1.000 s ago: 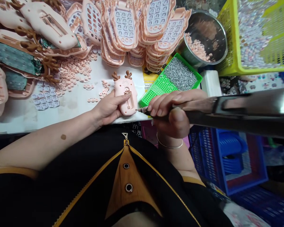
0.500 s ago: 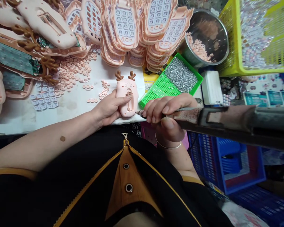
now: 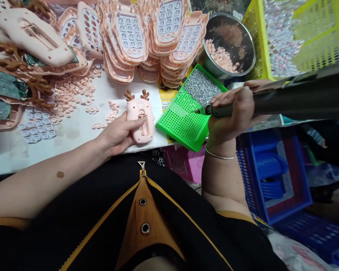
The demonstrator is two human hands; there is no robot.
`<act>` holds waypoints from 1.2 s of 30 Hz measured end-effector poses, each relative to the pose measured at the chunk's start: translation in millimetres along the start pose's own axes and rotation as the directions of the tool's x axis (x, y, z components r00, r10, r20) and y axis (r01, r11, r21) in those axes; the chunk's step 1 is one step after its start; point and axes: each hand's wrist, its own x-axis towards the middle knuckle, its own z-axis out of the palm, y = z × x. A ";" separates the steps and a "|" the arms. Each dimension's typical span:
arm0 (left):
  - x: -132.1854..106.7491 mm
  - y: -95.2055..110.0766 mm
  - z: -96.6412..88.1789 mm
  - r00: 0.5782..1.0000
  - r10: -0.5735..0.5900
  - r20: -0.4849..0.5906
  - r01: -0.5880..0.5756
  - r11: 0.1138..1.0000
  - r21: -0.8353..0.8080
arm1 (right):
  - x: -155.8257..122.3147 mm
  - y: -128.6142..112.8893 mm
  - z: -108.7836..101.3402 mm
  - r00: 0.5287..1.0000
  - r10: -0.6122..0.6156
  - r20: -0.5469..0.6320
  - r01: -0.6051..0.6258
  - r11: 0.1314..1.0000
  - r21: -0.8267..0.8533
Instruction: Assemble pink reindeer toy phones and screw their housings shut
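My left hand point(image 3: 120, 133) grips a pink toy phone point(image 3: 141, 109) with brown antlers, back side up, thumb lying over its open battery compartment. My right hand point(image 3: 231, 111) is closed round a dark electric screwdriver point(image 3: 293, 96), whose long body runs off to the right. The screwdriver's tip points left, over the perforated part of a green basket point(image 3: 183, 124), apart from the phone. Small silver screws point(image 3: 203, 88) lie heaped in the basket's far end. Whether the tip carries a screw is too small to tell.
Stacked pink shells with keypads point(image 3: 130, 35) stand at the back. Antlered phone backs point(image 3: 34, 34), pink button pieces point(image 3: 72, 94) and pale keypads point(image 3: 36, 124) lie left. A steel bowl point(image 3: 250, 62) and yellow crate point(image 3: 260, 49) stand back right; a blue crate point(image 3: 295, 209) sits lower right.
The screwdriver in my right hand has moved from the phone's lower corner rightward, to above the green basket. My left hand still holds the phone. The whole view has shifted somewhat.
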 end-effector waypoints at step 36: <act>0.2 0.1 -1.9 1.000 -0.013 0.007 0.012 0.999 0.047 | -2.9 -7.7 -3.1 0.992 0.063 0.112 -0.063 0.998 -0.003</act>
